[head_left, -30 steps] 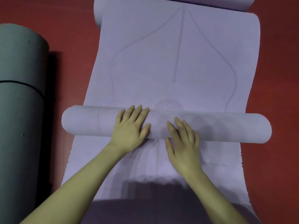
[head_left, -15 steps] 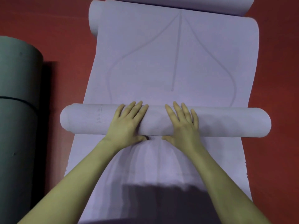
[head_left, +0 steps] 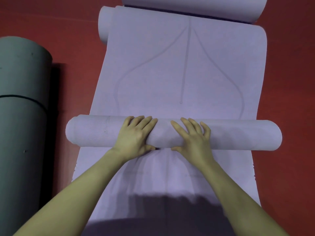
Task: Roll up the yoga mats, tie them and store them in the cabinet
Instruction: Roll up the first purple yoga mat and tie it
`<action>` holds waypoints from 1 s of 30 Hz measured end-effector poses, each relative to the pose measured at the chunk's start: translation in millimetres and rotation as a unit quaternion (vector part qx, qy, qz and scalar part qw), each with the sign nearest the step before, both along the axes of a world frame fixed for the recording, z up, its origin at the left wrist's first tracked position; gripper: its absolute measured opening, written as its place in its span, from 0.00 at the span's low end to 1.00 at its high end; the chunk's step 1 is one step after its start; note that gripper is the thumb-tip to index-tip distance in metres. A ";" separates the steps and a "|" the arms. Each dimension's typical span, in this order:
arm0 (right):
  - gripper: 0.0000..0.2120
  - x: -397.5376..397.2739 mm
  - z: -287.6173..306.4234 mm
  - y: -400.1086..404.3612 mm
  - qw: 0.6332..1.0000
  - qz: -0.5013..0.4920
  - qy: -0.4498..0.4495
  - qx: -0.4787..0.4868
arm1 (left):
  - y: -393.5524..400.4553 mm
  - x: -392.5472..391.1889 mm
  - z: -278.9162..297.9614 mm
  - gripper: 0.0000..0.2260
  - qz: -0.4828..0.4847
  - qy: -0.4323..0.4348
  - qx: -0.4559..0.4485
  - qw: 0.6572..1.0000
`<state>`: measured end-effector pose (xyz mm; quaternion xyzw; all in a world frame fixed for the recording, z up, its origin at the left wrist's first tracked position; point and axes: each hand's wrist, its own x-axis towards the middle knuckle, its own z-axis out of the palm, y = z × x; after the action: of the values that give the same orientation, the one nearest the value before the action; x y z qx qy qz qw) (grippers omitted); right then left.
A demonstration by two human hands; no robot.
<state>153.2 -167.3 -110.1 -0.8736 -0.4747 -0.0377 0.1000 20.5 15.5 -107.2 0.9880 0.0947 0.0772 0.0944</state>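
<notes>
Red floor (head_left: 289, 65), with two mats counted: lilac yoga mat (head_left: 187, 74) centre, rolled part-way, flat length running to 12 o'clock; grey mat (head_left: 22, 133) at 9 o'clock already rolled and banded. Tying, storing still ahead, no cabinet visible. Left hand (head_left: 134, 133) and right hand (head_left: 192, 135), fingers straight, pressing the roll.

Both hands now lie square across the lilac roll as it edges up the mat

A second ago the right hand (head_left: 192, 138) sat lower, its heel on the flat lilac mat (head_left: 170, 74) and only its fingers on the roll (head_left: 238, 133); it now lies over the roll beside the left hand (head_left: 134, 135), thumbs tucked beneath. The roll appears to sit slightly closer to the dot ending the mat's centre line, though the camera itself has shifted.
</notes>
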 end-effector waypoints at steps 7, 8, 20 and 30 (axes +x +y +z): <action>0.49 -42.4 9.6 -37.8 0.999 0.018 0.032 -0.033 | -33.7 -44.9 1.9 0.38 -0.012 0.013 -0.034 0.999; 0.49 -47.5 11.6 -43.6 0.999 0.019 0.035 -0.035 | -38.3 -51.0 1.7 0.38 -0.013 0.016 -0.037 0.999; 0.29 -71.8 -1.2 -75.5 0.999 0.014 -0.017 0.039 | -52.2 -73.5 -0.2 0.33 -0.031 0.004 -0.002 1.000; 0.23 -44.8 -4.4 -38.9 0.995 -0.065 -0.074 0.006 | -51.7 -47.2 2.8 0.23 0.076 -0.023 0.054 0.995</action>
<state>108.4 -206.1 -114.5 -0.8970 -0.4224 -0.1118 0.0671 -26.7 -36.1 -104.5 0.9796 0.1626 0.1118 0.0371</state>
